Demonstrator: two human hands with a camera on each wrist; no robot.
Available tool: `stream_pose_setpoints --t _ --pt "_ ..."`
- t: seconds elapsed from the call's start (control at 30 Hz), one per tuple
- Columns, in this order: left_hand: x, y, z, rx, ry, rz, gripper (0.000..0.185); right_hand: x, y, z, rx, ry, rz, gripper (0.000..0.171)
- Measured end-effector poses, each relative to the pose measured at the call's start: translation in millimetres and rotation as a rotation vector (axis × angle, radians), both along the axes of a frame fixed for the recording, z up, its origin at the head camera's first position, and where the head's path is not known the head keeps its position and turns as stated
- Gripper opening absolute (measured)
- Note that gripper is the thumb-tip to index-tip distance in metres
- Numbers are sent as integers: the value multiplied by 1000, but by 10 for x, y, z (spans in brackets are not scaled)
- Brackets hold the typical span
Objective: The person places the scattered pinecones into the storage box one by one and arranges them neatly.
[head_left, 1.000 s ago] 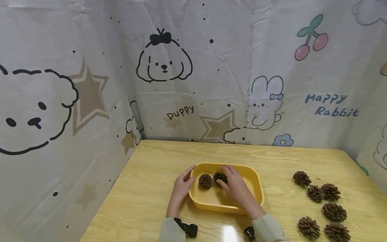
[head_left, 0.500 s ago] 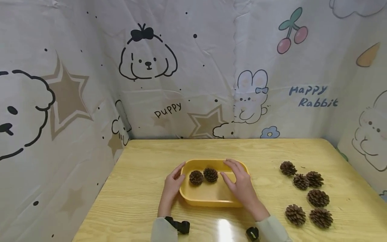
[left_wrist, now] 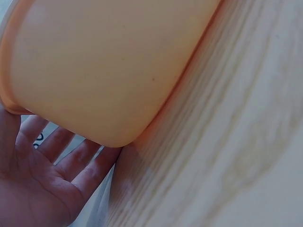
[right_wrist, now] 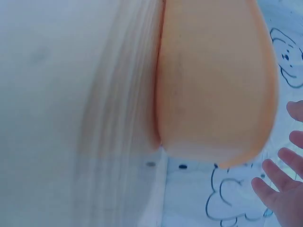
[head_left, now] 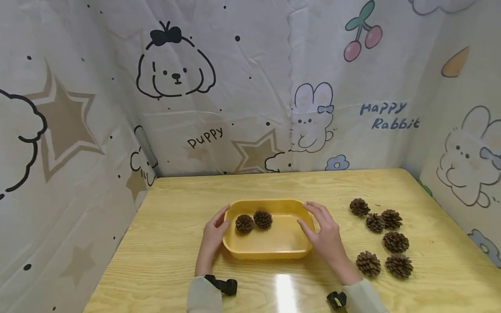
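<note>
Cartoon-printed sheets wall in your pale wooden desk (head_left: 176, 261), and the yellow tray (head_left: 270, 252) sits at the lower centre of the head view, flat on the wood. Two cones (head_left: 253, 221) lie touching in its left half; six loose cones (head_left: 381, 237) are scattered at the lower right, well apart from the tray.

Your left hand (head_left: 213, 232) has its fingers straight and spread against the tray's left end; the left wrist view shows the open palm (left_wrist: 33, 189) just beside the wall. Your right hand (head_left: 326, 232) is relaxed and open at the right end, fingers over the rim corner, holding nothing.

The tray looks like thin, stiff plastic: light, smooth-walled, probably slippery on the glossy desk. You would do best to take it at the two short ends, under the rolled rim. The cones are light, rough and brittle at the scales, so pinch one gently around its middle.

Compared with a second ago, your right hand has left the cone it was touching and drawn back to the tray's right end; both cones lie in the tray, and the left hand is where it was.
</note>
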State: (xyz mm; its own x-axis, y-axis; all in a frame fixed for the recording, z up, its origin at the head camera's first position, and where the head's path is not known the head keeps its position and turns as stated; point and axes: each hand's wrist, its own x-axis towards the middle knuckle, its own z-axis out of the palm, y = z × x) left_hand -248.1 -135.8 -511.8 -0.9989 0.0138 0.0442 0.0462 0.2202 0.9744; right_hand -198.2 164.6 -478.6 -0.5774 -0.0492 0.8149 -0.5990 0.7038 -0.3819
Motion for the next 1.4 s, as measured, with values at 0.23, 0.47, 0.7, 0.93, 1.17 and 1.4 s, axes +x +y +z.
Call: stream_pose_setpoints --t 0.23,0.47,0.7,0.93,1.17,1.4 --pt "-38 -47 16 1 -24 5 49 152 256 0 -6 -57 -74 53" --pt "-34 -48 3 -2 -21 14 49 339 464 -8 9 -101 -135 54" --pt "-32 -42 -2 -2 -38 10 49 499 668 -40 1 -142 -216 56" --pt "-24 -35 -5 -11 -44 9 49 661 841 -94 -7 -165 -252 59" --pt "-35 -1 13 -12 -42 4 49 840 995 -127 20 -307 -319 58" --pt "-19 13 30 -22 -18 -7 49 936 1107 -210 70 -434 -324 62"
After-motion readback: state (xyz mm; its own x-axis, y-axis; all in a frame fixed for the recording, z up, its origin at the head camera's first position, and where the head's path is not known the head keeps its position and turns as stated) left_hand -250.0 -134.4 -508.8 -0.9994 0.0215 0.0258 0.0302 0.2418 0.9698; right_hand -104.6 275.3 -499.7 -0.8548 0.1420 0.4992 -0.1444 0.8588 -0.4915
